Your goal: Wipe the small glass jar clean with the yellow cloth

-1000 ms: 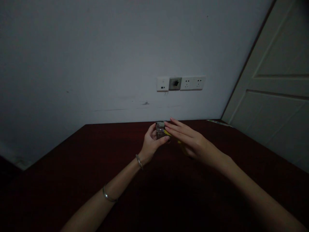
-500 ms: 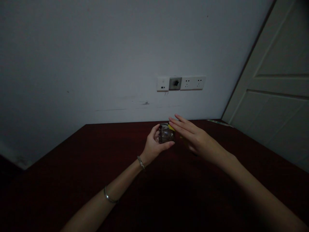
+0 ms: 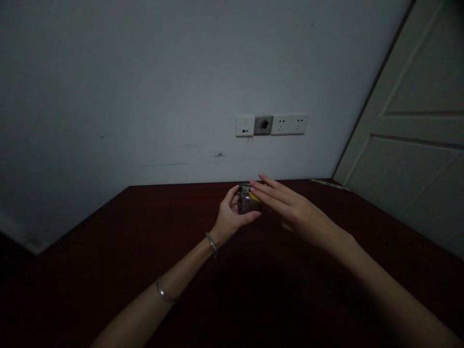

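Note:
My left hand (image 3: 229, 215) is closed round a small, dark, see-through glass cup (image 3: 247, 205), with the thumb along its lower edge and the fingers behind it. My right hand (image 3: 284, 200) is at the cup's right side, its fingers long and close together, covering part of the rim. Under those fingers a bit of a yellow thing (image 3: 254, 196) shows against the cup. It may be a sponge or a cloth; most of it is hidden by the hand. The cup is held above the dark red table (image 3: 174, 212).
Behind the table rises a pale wall (image 3: 174, 96) with a row of sockets and a switch (image 3: 271, 125). A white panelled door (image 3: 416, 125) leans into view on the right. A thin patterned strip (image 3: 330, 184) lies at the table's back right edge.
My right hand has shifted slightly left, its fingers now covering more of the cup, and the yellow thing has moved a little with it. My left hand has stayed nearly still.

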### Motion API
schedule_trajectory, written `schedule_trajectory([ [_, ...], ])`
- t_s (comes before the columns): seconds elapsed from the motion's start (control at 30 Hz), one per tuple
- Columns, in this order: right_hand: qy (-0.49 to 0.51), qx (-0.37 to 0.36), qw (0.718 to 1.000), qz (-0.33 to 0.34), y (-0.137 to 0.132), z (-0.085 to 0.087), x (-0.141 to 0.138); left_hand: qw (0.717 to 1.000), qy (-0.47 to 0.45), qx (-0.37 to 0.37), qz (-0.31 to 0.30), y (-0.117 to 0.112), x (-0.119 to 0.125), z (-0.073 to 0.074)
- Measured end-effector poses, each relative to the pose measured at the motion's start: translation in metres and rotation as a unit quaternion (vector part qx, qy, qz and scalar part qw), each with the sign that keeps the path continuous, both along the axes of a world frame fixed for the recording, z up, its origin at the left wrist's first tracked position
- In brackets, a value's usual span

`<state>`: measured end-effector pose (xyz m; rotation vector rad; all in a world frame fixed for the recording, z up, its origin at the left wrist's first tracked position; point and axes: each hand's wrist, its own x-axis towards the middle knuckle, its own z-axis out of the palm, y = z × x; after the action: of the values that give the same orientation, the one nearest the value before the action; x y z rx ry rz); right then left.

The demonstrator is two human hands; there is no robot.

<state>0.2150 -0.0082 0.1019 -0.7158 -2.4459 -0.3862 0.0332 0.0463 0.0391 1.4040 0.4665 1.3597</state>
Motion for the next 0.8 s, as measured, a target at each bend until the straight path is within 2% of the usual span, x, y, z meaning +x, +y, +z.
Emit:
schedule_trajectory([
  [0.23,-0.002,0.003,0.999,-0.036,0.001,0.001,0.004,0.999,0.04,-0.004,-0.022,-0.004,-0.001,-0.002],
  [0.57,-0.025,0.017,0.999,0.027,-0.004,0.003,-0.006,0.999,0.027,0.001,0.019,0.001,-0.002,0.001],
  [0.8,-0.013,0.031,0.999,0.02,0.0,0.003,-0.005,0.998,0.048,0.025,0.018,0.0,-0.001,0.001],
])
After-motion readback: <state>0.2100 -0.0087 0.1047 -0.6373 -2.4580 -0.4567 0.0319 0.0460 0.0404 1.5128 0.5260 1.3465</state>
